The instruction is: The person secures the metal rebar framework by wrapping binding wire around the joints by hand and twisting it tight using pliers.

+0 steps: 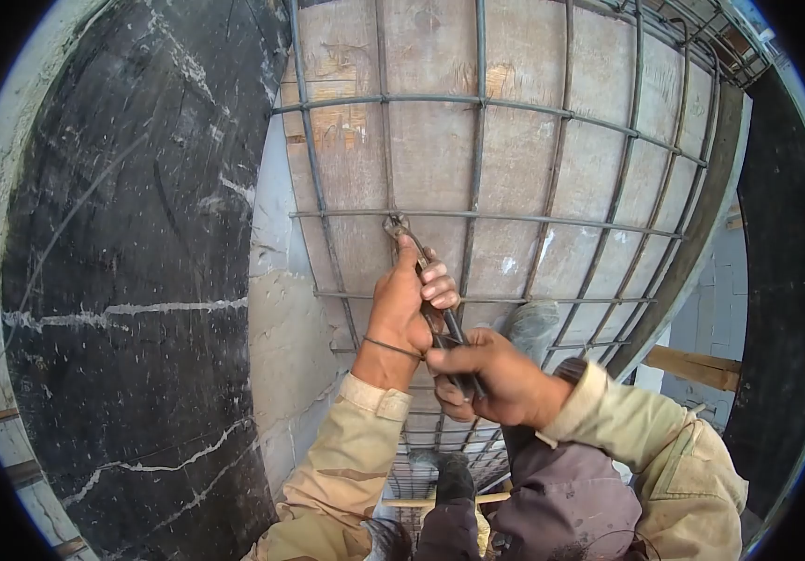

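Observation:
A pair of end-cutting pincers (453,324) points up and away from me, its jaws at a crossing of the rebar mesh (480,154). Both dark handles run down into my right hand (505,379), whose fingers are wrapped round them. Higher up, my left hand (400,304) is closed around the tool just below the jaws, the thumb lying along it toward the head. A thin dark band (391,347) circles my left wrist. Whether a tie wire sits in the jaws is too small to make out.
Behind the mesh lie worn plywood boards (430,154). A black panel with pale mortar streaks (140,234) stands at left, another dark panel (786,280) at right. A timber piece (694,366) juts in at right. Below, a boot (456,477) is by more mesh.

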Available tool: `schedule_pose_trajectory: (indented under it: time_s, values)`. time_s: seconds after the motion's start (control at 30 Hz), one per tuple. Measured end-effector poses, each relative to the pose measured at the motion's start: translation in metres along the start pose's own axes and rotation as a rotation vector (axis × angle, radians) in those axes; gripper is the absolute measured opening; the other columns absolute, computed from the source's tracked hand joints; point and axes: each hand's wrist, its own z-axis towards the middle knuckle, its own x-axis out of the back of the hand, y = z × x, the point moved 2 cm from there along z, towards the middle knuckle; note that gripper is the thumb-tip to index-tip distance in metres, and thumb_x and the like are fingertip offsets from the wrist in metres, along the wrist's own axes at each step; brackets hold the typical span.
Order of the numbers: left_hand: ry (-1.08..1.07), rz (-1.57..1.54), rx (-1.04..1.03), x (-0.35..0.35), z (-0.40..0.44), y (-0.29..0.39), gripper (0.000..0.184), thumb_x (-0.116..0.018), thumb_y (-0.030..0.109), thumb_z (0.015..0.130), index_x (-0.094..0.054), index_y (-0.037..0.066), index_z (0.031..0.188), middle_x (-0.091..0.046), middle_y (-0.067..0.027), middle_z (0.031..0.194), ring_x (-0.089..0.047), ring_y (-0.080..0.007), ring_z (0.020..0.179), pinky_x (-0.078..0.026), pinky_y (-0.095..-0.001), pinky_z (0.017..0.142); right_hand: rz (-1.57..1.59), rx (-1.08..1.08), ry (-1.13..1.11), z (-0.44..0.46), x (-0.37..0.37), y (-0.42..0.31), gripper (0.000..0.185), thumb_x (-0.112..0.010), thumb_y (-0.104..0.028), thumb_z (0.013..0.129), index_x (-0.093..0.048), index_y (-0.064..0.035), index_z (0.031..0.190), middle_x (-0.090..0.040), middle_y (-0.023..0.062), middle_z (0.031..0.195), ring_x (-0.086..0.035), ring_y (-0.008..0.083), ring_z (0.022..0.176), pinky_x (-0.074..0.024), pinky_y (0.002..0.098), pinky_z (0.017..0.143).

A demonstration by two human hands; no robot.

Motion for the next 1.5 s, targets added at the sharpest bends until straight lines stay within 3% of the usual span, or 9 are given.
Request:
schedule_pose_trajectory:
  time_s: [0.17,0.3,0.4,0.5,0.73,0.97,1.13,1.37,1.5]
  values:
    - [-0.466,-0.568,0.329,0.022,-0.001,0.011,0.037,-0.053,0.043,0.106,-0.053,0.006,0.103,-0.047,0.004,0.067,-0.047,-0.0053,0.052,-0.042,-0.021,0.048,0.175,-0.103,-0.4,0.016,0.005,0.015,0.026,-0.067,-0.023,0.099,-0.059,-0.0017,0.111,-0.07,0.0166,0.105,-0.072,0.03,0.097,-0.0609,0.0343,0.074]
    - [-0.391,-0.37,0.308,0.018,-0.009,0.019,0.04,-0.052,0.041,0.107,-0.054,0.001,0.111,-0.057,-0.0004,0.075,-0.057,-0.0088,0.059,-0.051,-0.0221,0.051,0.036,-0.013,-0.225,0.018,-0.007,0.027,0.02,-0.068,-0.019,0.098,-0.059,-0.0012,0.102,-0.07,0.0136,0.084,-0.071,0.0212,0.072,-0.0582,0.0298,0.057]
    - [0.172,0.397,-0.132,-0.006,-0.032,0.026,0.056,-0.059,0.057,0.099,-0.057,0.003,0.116,-0.064,-0.0046,0.084,-0.061,-0.014,0.07,-0.055,-0.03,0.058,-0.559,0.072,0.346,0.014,-0.009,0.026,0.019,-0.069,-0.007,0.093,-0.058,0.001,0.081,-0.057,0.0072,0.055,-0.052,0.0138,0.039,-0.0339,0.0317,0.032]
    - [0.155,0.656,-0.175,0.01,-0.017,0.023,0.054,-0.063,0.057,0.097,-0.059,0.004,0.105,-0.061,-0.0032,0.082,-0.06,-0.0122,0.067,-0.055,-0.0294,0.058,-0.613,0.134,0.383,0.019,-0.009,0.032,0.018,-0.07,-0.006,0.093,-0.058,0.0023,0.082,-0.059,0.0085,0.055,-0.056,0.0146,0.041,-0.0392,0.0302,0.034]
    - [-0.255,-0.207,0.162,0.035,0.014,0.007,0.043,-0.062,0.05,0.1,-0.054,0.01,0.087,-0.048,0.0082,0.058,-0.044,-0.0018,0.042,-0.037,-0.0174,0.034,-0.97,0.049,0.184,0.002,-0.013,-0.019,0.057,-0.061,-0.045,0.102,-0.069,0.0077,0.08,-0.07,0.011,0.063,-0.064,0.0157,0.045,-0.0515,0.0277,0.042]
    - [-0.294,-0.157,0.218,0.044,0.007,0.031,0.044,-0.057,0.049,0.103,-0.052,0.009,0.086,-0.048,0.0055,0.058,-0.045,-0.0026,0.042,-0.038,-0.0174,0.034,-0.632,0.488,0.537,-0.047,0.006,-0.053,0.056,-0.061,-0.039,0.103,-0.07,0.0085,0.075,-0.068,0.0167,0.059,-0.066,0.0209,0.046,-0.0553,0.0302,0.045]
    - [-0.412,-0.44,0.359,0.039,0.008,0.023,0.042,-0.057,0.047,0.103,-0.051,0.008,0.088,-0.047,0.0062,0.058,-0.046,-0.0019,0.043,-0.037,-0.018,0.033,-0.296,-0.024,0.009,0.003,0.041,-0.006,0.045,-0.069,-0.032,0.099,-0.061,0.0072,0.12,-0.069,0.0201,0.118,-0.067,0.0235,0.114,-0.0557,0.0369,0.094]
    - [-0.467,-0.388,0.29,0.041,0.011,0.02,0.042,-0.049,0.043,0.108,-0.047,0.006,0.09,-0.052,0.0,0.061,-0.05,-0.0075,0.043,-0.044,-0.0209,0.036,-0.122,-0.099,-0.204,0.065,0.044,0.039,0.043,-0.067,-0.035,0.1,-0.064,0.0043,0.117,-0.072,0.0188,0.112,-0.071,0.0241,0.099,-0.0579,0.0355,0.085]
    - [-0.427,-0.422,0.306,0.036,0.01,0.022,0.041,-0.055,0.044,0.105,-0.05,0.007,0.087,-0.049,0.0045,0.059,-0.045,-0.0034,0.041,-0.041,-0.0181,0.035,0.015,-0.236,-0.539,0.067,0.033,0.04,0.039,-0.063,-0.033,0.102,-0.066,0.0034,0.115,-0.073,0.0226,0.106,-0.073,0.0226,0.077,-0.0564,0.0266,0.054]
